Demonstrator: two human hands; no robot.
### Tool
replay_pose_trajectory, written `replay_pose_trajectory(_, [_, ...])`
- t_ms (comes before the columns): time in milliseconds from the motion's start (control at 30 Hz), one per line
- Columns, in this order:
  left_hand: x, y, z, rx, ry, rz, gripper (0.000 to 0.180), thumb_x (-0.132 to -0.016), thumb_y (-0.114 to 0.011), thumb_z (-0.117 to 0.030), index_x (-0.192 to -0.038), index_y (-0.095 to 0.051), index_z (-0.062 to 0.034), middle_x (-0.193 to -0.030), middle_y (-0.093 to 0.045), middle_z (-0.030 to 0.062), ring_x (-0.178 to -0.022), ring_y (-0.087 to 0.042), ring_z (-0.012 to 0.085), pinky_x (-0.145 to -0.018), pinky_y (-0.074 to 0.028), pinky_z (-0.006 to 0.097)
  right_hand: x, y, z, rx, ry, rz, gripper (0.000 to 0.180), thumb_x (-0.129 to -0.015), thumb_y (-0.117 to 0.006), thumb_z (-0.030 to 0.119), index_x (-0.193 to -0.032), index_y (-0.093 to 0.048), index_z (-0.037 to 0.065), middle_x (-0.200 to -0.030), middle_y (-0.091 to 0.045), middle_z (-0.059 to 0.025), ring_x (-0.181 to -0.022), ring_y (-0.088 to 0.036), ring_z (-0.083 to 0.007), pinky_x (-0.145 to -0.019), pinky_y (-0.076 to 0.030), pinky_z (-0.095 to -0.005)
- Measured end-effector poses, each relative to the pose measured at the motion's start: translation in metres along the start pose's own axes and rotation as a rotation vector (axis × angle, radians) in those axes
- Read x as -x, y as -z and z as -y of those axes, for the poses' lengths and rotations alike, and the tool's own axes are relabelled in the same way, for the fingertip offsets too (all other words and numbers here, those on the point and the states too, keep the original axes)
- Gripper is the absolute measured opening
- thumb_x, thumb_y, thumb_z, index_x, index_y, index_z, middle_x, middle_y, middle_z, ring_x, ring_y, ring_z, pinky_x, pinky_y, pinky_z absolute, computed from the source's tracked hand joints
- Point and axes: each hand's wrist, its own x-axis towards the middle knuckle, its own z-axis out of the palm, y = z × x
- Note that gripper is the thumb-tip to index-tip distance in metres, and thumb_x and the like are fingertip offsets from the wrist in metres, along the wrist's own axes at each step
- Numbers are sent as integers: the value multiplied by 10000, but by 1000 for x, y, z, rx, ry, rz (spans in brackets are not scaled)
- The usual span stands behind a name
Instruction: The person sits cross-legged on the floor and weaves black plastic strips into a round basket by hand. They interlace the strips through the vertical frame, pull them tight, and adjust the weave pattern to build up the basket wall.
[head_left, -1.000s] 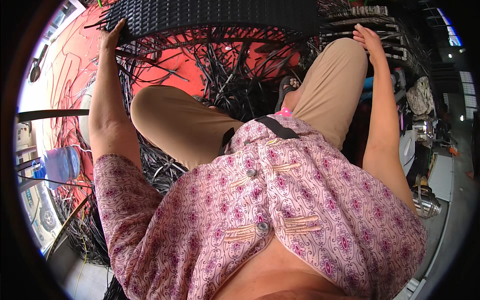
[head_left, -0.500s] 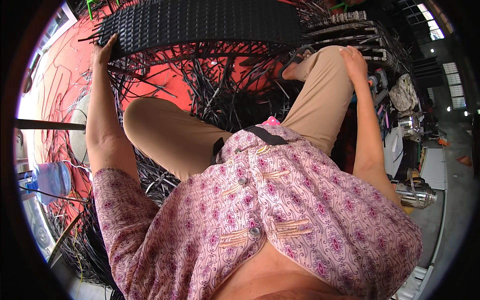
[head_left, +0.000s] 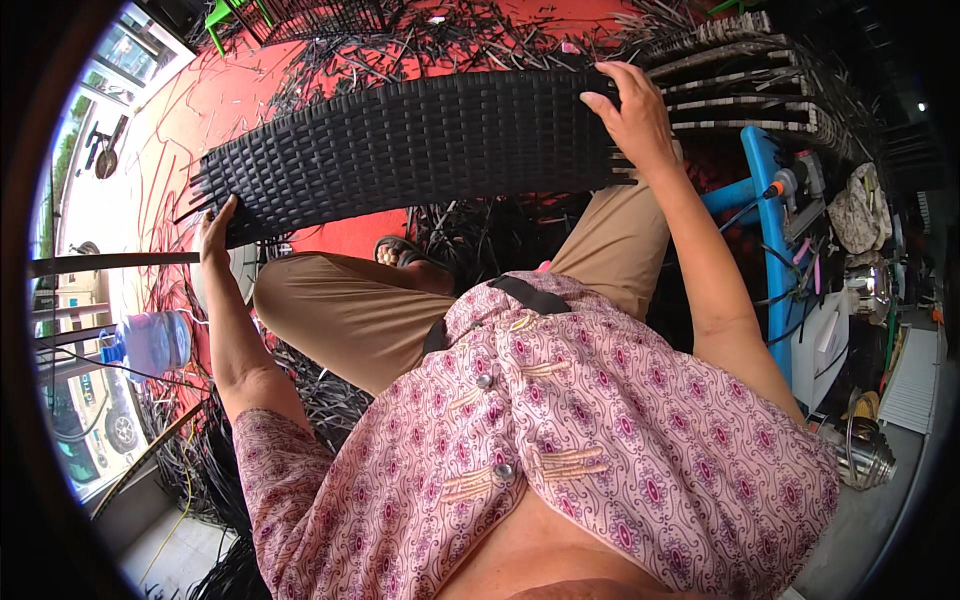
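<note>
A long, slightly curved panel of black woven rattan strips [head_left: 420, 140] spans the space in front of my knees, loose strip ends poking out at both sides. At its lower left corner my left hand [head_left: 217, 228] is closed on the edge, thumb up against the woven face. My right hand [head_left: 637, 112] is at the upper right corner, its fingers over the top edge and its thumb on the near side. Part of its grip is hidden. The panel's underside cannot be seen.
Loose black strips [head_left: 480, 235] litter the red floor [head_left: 345, 232]. Stacked woven frames [head_left: 740, 85] stand at the far right. A blue plastic stool [head_left: 765, 215] holding tools is beside my right arm, near a metal flask [head_left: 865, 460]. A large water bottle [head_left: 155, 343] is at the left.
The panel has come nearer and tilted, showing more of its woven face. My right hand has left my knee and moved to the panel's right end. My left hand stays on the left corner.
</note>
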Motion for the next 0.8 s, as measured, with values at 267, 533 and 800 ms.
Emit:
replay_pose_trajectory(267, [73,14,14,62,105,70,691,-881,-895,-372,-1427,-604,-65,-1281,-701,36,-1138,-654,184,-971,-521,360,-22,-49,-16,21,86,260,498,-939,-746,519,-1206,-749,98,-1153,-725,-76,-1105,-660,-310,-1030,-483,-475])
replay_pose_trajectory(533, [122,24,4,20,203,81,752,-855,-889,-436,-1430,-585,-58,-1339,-666,85,-1224,-610,238,-1062,-458,417,-34,-50,-18,-51,139,349,399,-872,-814,480,-1083,-808,142,-1031,-673,-27,-1063,-634,-248,-963,-502,-394])
replay_pose_trajectory(800, [106,70,32,133,229,32,515,-901,-867,-246,-1309,-639,-32,-1228,-713,77,-1073,-688,210,-947,-557,379,-32,-45,-2,-342,-149,580,372,-765,-903,422,-922,-771,112,-901,-662,-24,-931,-672,-236,-864,-521,-408])
